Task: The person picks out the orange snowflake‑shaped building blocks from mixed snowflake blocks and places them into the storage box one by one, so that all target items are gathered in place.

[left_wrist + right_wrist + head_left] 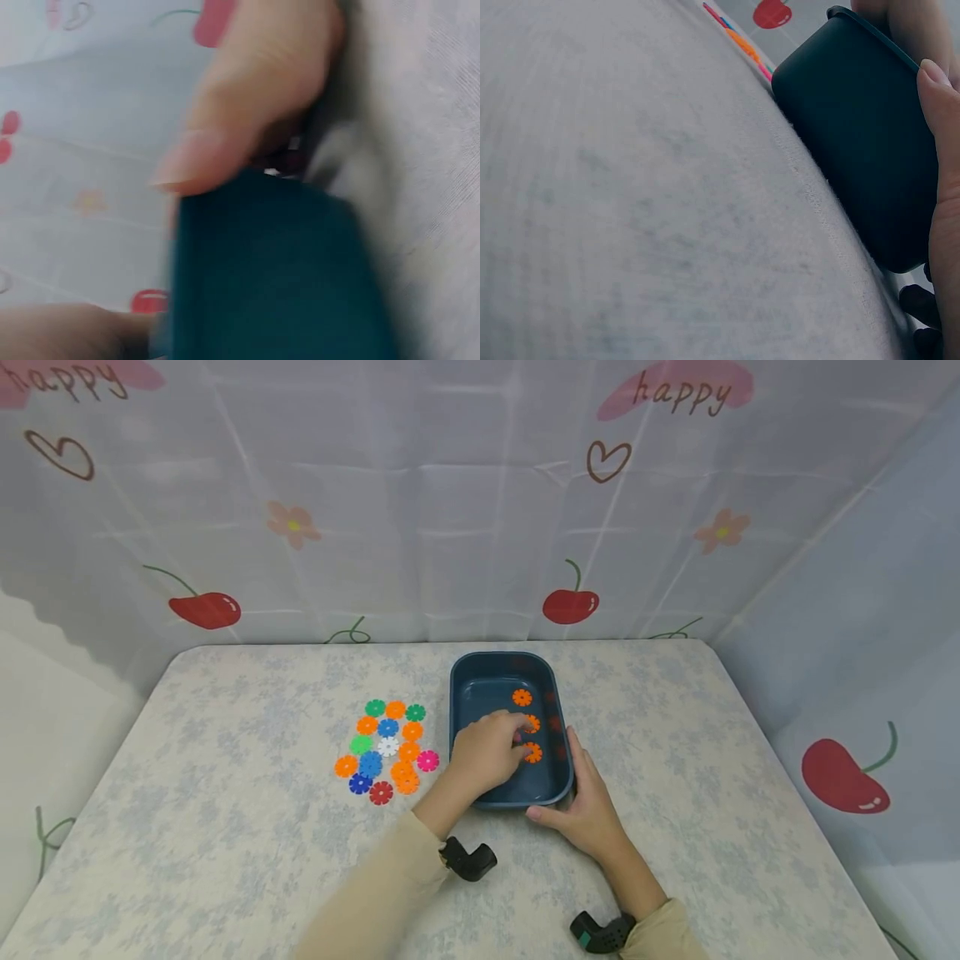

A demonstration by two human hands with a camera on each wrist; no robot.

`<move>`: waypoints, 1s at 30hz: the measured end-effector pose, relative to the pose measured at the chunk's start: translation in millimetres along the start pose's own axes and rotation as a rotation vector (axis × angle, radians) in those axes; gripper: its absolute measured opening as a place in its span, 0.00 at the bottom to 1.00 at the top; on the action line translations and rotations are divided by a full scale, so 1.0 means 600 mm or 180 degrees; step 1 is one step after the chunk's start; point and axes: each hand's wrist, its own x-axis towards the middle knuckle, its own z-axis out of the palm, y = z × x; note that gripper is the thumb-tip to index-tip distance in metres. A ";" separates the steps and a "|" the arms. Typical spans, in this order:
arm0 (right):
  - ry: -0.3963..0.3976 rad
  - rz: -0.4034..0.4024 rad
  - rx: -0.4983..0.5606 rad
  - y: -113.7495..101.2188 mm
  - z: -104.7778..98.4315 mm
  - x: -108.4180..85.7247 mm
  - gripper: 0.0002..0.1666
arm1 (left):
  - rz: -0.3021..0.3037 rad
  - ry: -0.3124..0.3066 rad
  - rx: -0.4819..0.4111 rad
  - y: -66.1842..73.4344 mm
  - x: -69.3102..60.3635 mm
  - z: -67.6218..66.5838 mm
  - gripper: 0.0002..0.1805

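A dark blue plastic box [468, 693] sits on the table, with several orange snowflake discs [522, 697] flat on its floor in a row along the right side. My left hand [487, 750] reaches in over the box's left wall. Its thumb and index finger stand apart beside the discs, and the palm side is hidden. My right hand [588, 806] holds the box's near right corner, thumb at the front wall and fingers along the right side. In the right wrist view, the box's outer wall [855, 142] shows beside the right thumb [937, 97].
Left of the box, a loose group of snowflake discs [387, 747] in orange, blue, green, white, pink and red lies on the patterned tablecloth [247, 827]. A printed curtain [450, 552] hangs behind the table's far edge. Each wrist wears a black camera mount [468, 860].
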 end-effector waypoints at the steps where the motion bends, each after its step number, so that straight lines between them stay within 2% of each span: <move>1: 0.0000 0.0004 0.0013 0.000 0.000 -0.001 0.77 | 0.0025 0.0024 -0.0062 -0.001 -0.006 -0.009 0.16; 5: 0.0011 0.0010 0.0080 0.001 0.002 -0.002 0.77 | 0.0003 0.0131 -0.0302 -0.012 -0.038 -0.051 0.17; 8: 0.0007 0.0009 0.0080 0.001 0.003 -0.001 0.77 | -0.0118 0.0237 -0.0372 -0.036 -0.069 -0.081 0.17; 11: -0.0004 0.0011 0.0015 0.000 0.003 -0.001 0.78 | -0.0314 0.0345 -0.0383 -0.076 -0.101 -0.105 0.18; 15: -0.0010 0.0016 -0.0045 0.000 0.002 0.000 0.78 | -0.0618 0.0434 -0.0274 -0.148 -0.141 -0.124 0.21; 18: -0.0020 0.0027 -0.0044 0.002 0.001 0.001 0.77 | -0.0863 0.0391 -0.0138 -0.205 -0.163 -0.130 0.22; 22: -0.0005 0.0053 -0.0037 0.002 0.000 0.001 0.77 | -0.1118 0.0162 -0.0044 -0.265 -0.182 -0.128 0.24; 26: 0.0007 0.0054 -0.0035 0.002 0.000 0.000 0.77 | -0.1235 0.0018 -0.0048 -0.298 -0.190 -0.117 0.23; 30: 0.0000 0.0058 -0.0003 0.002 0.002 -0.001 0.77 | -0.1282 0.0072 -0.0063 -0.309 -0.189 -0.108 0.20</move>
